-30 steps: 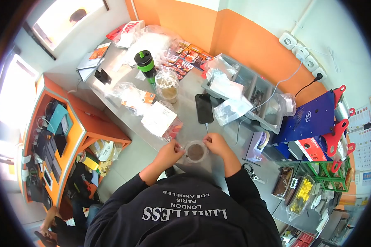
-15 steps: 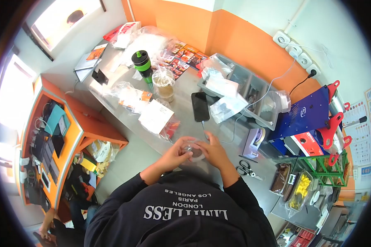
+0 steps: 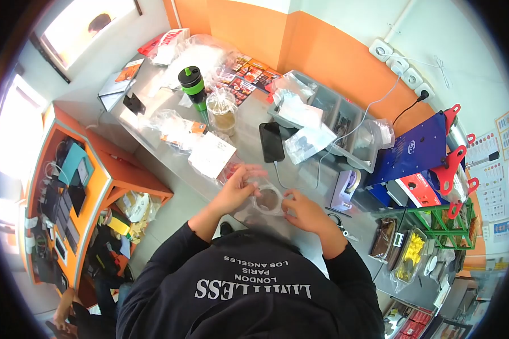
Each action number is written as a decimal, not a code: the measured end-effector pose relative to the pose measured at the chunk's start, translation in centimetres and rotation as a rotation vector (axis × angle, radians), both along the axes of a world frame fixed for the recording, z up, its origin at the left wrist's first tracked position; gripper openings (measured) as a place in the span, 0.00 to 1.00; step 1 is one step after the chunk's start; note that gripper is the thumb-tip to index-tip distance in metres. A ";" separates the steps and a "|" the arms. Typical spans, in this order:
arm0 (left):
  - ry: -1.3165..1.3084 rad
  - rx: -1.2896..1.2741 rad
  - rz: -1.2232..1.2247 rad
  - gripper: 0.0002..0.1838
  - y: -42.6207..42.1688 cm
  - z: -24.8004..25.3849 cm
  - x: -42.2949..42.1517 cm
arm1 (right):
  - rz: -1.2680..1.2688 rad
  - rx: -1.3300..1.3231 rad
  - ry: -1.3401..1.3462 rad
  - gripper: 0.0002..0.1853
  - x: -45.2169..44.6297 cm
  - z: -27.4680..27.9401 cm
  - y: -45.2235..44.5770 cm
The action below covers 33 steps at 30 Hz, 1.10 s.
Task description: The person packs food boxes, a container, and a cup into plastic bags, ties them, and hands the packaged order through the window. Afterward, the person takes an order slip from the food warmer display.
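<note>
Between my hands is a clear round plastic container [image 3: 267, 199], seen from above; whether it is a cup or a lid I cannot make out. My right hand [image 3: 304, 213] pinches its right rim between thumb and bent fingers. My left hand [image 3: 238, 187] is at the container's left side with its fingers apart, and the fingertips reach over toward the rim. Just beyond the left hand lie a white paper [image 3: 212, 154] and a plastic bag. Scissors [image 3: 341, 225] lie on the table close to my right wrist, partly hidden by it.
A black phone [image 3: 272, 142] on a cable, a bagged cup [image 3: 223, 114] and a green-black tumbler [image 3: 194, 87] stand farther back. A grey divided tray [image 3: 361, 161], a tape dispenser [image 3: 345, 191] and a blue machine [image 3: 410, 148] are right. Another person's hand [image 3: 64, 312] shows lower left.
My hands have moved apart. The left one has come off the container and spread its fingers; the right has shifted slightly right and down, keeping the rim. The view has shifted slightly.
</note>
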<state>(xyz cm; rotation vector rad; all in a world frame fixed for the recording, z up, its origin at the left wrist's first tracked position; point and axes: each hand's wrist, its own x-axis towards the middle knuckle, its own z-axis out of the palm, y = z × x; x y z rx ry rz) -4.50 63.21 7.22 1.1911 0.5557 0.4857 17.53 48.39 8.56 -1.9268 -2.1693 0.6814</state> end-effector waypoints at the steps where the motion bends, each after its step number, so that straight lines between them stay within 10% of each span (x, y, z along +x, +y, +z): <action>1: 0.030 0.021 -0.002 0.23 0.4 0.3 0.0 | -0.038 0.009 0.257 0.10 0.3 0.5 0.4; 9: 0.114 0.044 -0.097 0.21 1.1 2.2 -0.3 | 0.053 0.183 0.667 0.06 -1.2 0.3 0.4; 18: 0.738 0.600 -0.200 0.22 0.5 6.3 -1.3 | -0.026 0.281 -0.191 0.11 -2.9 -1.1 0.5; 26: 0.251 0.282 -0.133 0.19 -0.3 4.2 -1.7 | -0.501 -0.203 1.025 0.05 -2.2 1.8 1.2; 33: 0.011 0.333 -0.029 0.22 -1.5 0.8 -2.3 | -0.445 0.163 1.450 0.15 -3.9 -0.2 1.5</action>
